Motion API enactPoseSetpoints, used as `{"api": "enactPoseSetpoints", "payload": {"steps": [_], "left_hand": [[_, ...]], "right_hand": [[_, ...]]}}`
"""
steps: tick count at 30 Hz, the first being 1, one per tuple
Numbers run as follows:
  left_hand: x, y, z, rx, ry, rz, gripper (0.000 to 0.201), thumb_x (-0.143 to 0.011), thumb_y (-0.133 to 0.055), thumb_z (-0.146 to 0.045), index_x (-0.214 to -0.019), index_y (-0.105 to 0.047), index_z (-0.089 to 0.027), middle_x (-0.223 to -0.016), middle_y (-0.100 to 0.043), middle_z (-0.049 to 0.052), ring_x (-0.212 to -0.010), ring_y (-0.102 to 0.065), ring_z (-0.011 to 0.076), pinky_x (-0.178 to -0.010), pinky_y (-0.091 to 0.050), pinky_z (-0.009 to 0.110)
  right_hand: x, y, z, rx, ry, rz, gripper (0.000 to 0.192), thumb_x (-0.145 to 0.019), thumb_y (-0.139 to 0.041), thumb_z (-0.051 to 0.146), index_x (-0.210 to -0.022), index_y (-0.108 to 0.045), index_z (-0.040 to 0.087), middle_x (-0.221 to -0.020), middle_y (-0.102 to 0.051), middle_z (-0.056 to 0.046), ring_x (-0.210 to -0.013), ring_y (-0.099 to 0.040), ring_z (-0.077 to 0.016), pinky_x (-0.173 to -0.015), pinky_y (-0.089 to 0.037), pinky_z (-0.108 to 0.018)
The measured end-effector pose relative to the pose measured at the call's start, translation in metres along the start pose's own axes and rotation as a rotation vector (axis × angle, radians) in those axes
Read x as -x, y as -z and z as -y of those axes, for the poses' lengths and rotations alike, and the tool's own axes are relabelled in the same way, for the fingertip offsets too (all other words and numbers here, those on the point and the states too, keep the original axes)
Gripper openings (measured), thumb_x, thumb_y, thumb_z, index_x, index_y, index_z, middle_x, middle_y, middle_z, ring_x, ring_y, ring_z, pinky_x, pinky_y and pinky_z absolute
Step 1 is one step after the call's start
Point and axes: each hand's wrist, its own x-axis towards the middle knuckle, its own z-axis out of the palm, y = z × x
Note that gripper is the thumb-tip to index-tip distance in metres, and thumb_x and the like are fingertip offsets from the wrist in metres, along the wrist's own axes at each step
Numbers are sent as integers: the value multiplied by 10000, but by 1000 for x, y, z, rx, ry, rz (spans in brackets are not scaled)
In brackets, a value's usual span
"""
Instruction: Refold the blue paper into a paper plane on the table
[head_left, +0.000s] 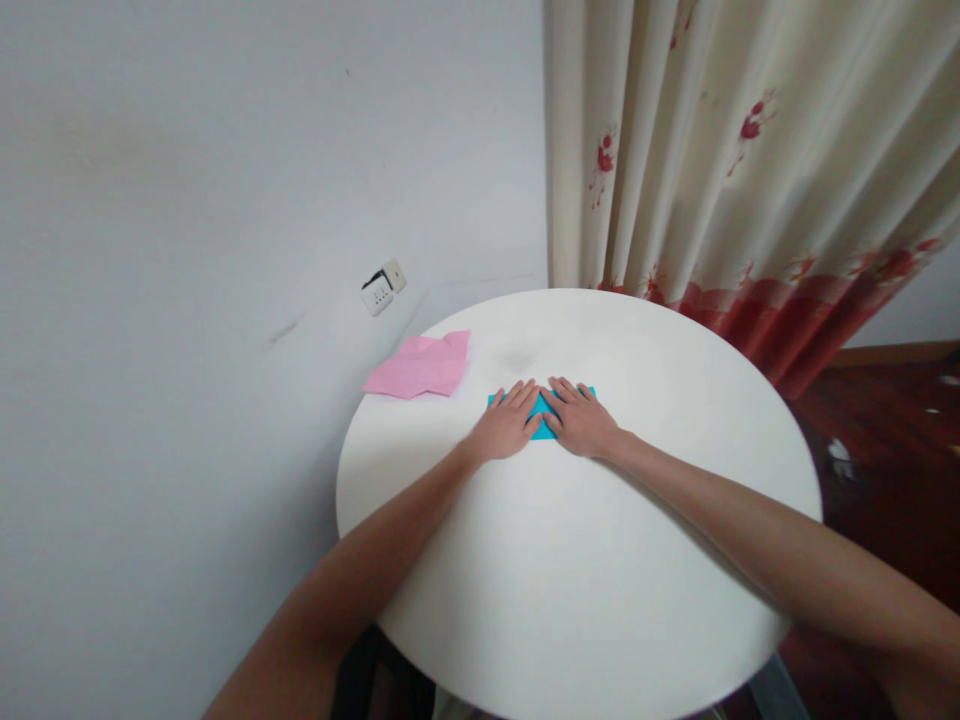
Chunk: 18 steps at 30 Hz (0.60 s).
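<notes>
A blue sheet of paper (543,428) lies on the white round table (570,560), mostly covered by both hands. My left hand (507,422) rests flat over its left part, fingers stretched out and pointing away from me. Over the right part lies my right hand (577,418), also flat with its fingers spread. The two hands are close together, and the paper shows in the gap between them and at its upper corners. Whether the paper is folded under the hands cannot be made out.
A creased pink sheet of paper (421,366) lies at the table's far left edge. Beyond it, the wall carries a socket (377,295) and a switch (394,274). A long flowered curtain (697,180) hangs behind the table's right side.
</notes>
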Motion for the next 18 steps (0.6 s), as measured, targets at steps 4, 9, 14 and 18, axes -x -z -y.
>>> {"api": "enactPoseSetpoints", "payload": {"steps": [4,9,14,18], "left_hand": [[0,1,0,5,4,8,613,-1058,-244,-459,-1593,-251,-161,-1670,-206,97,-1544,-181,283,-1230,-190,542],[0,0,0,3,-2,-1,604,-1059,-245,-461,-1593,-254,-179,-1671,-206,94,-1545,-180,280,-1226,-193,542],[0,-1,1,8,-4,4,595,-1060,-248,-472,-1596,-250,-213,-1673,-204,89,-1545,-180,280,-1221,-192,552],[0,-1,1,4,-10,13,592,-1061,-250,-469,-1601,-240,-224,-1675,-196,97,-1547,-167,292,-1218,-187,563]], "right_hand": [[0,0,0,-6,-4,6,613,-1043,-278,415,-1560,-348,92,-1639,-282,-179,-1516,-241,-322,-1202,-220,-513],[0,2,1,-13,-9,4,616,-1040,-270,413,-1557,-351,87,-1641,-280,-173,-1518,-237,-314,-1206,-216,-505],[-1,0,0,-13,-19,7,630,-1035,-274,415,-1555,-344,66,-1644,-267,-171,-1521,-230,-309,-1211,-208,-497],[-2,-3,-1,-16,-39,-5,641,-1032,-284,410,-1554,-332,42,-1642,-267,-181,-1521,-228,-313,-1212,-209,-494]]}}
